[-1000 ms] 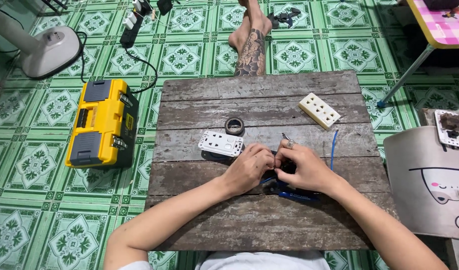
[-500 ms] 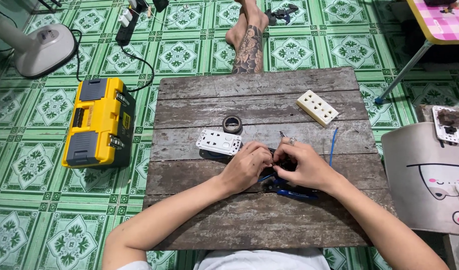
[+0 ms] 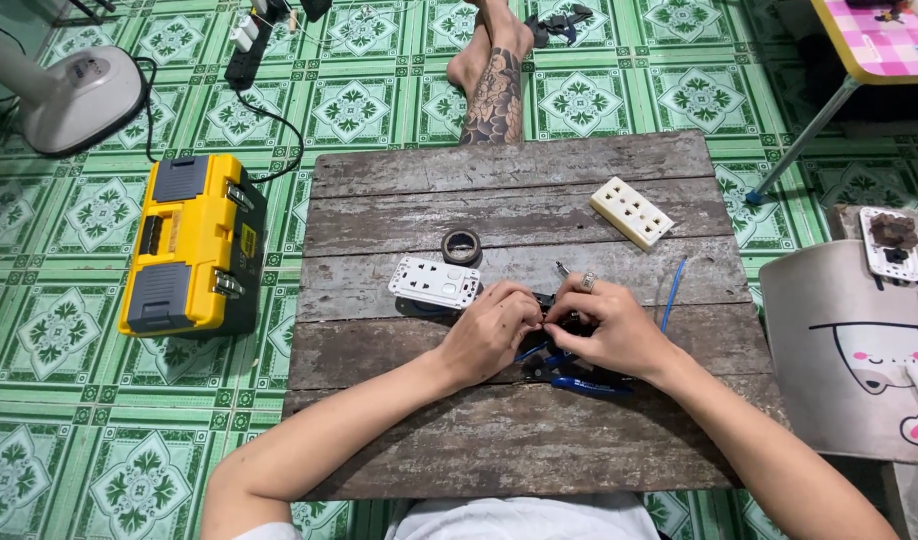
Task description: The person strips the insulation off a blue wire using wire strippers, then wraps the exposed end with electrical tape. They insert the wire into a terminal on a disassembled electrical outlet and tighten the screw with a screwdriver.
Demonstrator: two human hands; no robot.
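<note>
At mid-table, my left hand (image 3: 494, 325) and right hand (image 3: 604, 325) remain pinched together on a small dark part (image 3: 554, 308), unchanged.
Its axis is too hidden to tell; blue-handled pliers (image 3: 579, 380) lie beneath.

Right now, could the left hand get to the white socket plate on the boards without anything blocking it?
Probably yes. The left hand lies just right of the white socket plate, with only bare wooden table between them; the tape roll sits farther back.
</note>
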